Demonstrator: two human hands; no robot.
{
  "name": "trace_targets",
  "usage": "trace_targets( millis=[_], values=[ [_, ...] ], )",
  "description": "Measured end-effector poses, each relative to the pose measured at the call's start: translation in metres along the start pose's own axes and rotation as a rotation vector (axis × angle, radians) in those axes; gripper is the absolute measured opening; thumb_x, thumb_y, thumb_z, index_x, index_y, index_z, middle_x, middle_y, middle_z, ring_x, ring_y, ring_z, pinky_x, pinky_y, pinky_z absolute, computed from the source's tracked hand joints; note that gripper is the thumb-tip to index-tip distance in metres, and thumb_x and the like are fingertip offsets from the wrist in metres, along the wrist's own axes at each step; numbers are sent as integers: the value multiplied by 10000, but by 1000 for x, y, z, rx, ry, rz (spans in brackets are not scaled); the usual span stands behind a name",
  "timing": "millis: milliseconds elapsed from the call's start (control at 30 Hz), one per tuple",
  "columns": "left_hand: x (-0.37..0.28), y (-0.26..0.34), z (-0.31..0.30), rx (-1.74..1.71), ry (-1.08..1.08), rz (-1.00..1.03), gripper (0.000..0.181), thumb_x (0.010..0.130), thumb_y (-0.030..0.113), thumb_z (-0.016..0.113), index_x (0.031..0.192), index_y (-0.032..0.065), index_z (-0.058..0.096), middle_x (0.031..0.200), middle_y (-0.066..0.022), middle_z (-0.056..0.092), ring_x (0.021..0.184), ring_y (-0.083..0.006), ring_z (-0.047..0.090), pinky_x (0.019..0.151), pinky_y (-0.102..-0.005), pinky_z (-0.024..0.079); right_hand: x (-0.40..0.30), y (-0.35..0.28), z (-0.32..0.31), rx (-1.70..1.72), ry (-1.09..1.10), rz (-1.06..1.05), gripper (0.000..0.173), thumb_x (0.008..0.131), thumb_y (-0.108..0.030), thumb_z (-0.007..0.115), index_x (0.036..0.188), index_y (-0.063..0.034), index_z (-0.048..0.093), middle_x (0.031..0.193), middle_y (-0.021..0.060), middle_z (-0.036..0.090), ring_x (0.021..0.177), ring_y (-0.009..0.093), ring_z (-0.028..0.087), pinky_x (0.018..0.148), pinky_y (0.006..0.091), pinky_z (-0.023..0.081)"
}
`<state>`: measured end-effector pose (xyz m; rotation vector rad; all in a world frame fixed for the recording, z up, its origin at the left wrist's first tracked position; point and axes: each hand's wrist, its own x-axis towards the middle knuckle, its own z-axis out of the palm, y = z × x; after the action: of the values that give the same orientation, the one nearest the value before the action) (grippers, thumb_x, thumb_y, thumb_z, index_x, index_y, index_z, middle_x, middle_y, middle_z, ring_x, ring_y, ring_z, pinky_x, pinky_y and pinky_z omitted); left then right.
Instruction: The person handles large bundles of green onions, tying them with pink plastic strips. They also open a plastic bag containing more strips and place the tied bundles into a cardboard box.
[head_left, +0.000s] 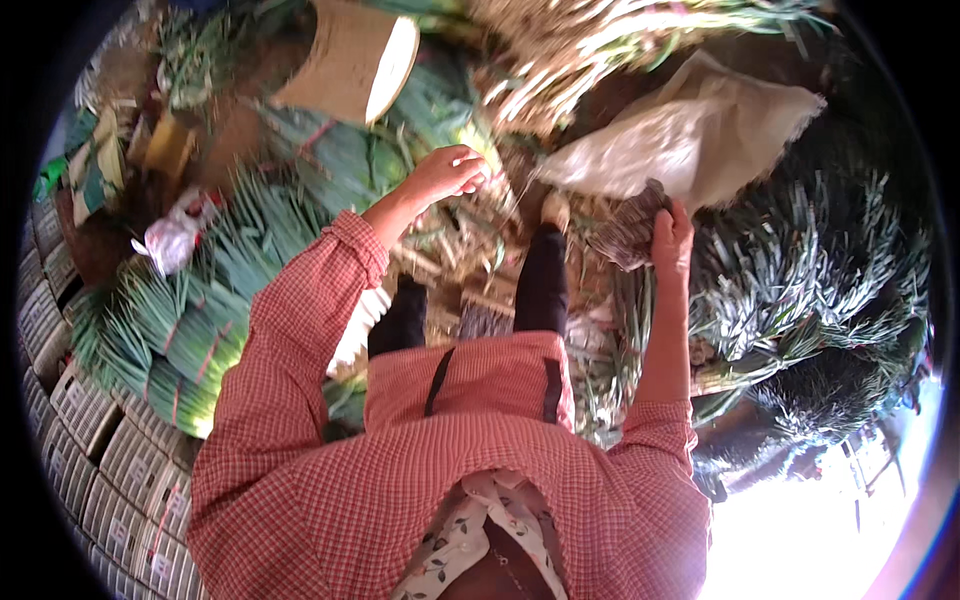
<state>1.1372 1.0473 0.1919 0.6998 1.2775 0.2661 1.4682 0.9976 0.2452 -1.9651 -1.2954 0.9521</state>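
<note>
My right hand (673, 238) grips the edge of a grey-brown streaked piece (628, 229), perhaps folded cloth; its material is unclear. It hangs to the left of my thumb, just below a pale translucent sheet (660, 142) with a frayed edge. My left hand (452, 174) is raised over the litter with its fingers curled. No object shows in it, but its palm is hidden. Beneath that hand are leafy scraps (457, 240), and bundles of long green leaves (337, 154), probably leeks or scallions, lie beyond and left of it.
Tied green bundles (180, 352) are heaped at left beside stacked ribbed cartons (120, 457). A cardboard piece (345, 60) stands at the top, near pale stalks (555, 60). More bundles (795, 277) fill the right side. A plastic bag (172, 236) lies on the left heap.
</note>
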Motion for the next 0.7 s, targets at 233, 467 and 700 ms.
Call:
trace_targets(
  millis=[233,467,700],
  values=[
    [-30,-315,-22,-5,-33,-342,227,807,262,534,828,44,591,681,-53,602,597,-137,571,583,-330,460,-73,74,76,-253,-314,167,154,783,-117,439,859,-13,524,617,82,430,586,138,397,575,267,388],
    [-12,-419,55,845,-4,-73,141,715,153,561,791,35,550,707,-151,554,671,-319,569,580,-429,459,-47,129,162,-241,-426,195,149,800,-128,446,860,-7,510,612,82,431,581,124,382,549,266,362],
    [87,-533,163,1158,-25,425,250,796,170,472,985,36,566,786,-85,575,796,-242,548,709,-437,411,-85,162,162,-181,-281,414,250,801,-55,416,1012,25,523,914,50,563,821,107,477,721,235,387]
  ],
)
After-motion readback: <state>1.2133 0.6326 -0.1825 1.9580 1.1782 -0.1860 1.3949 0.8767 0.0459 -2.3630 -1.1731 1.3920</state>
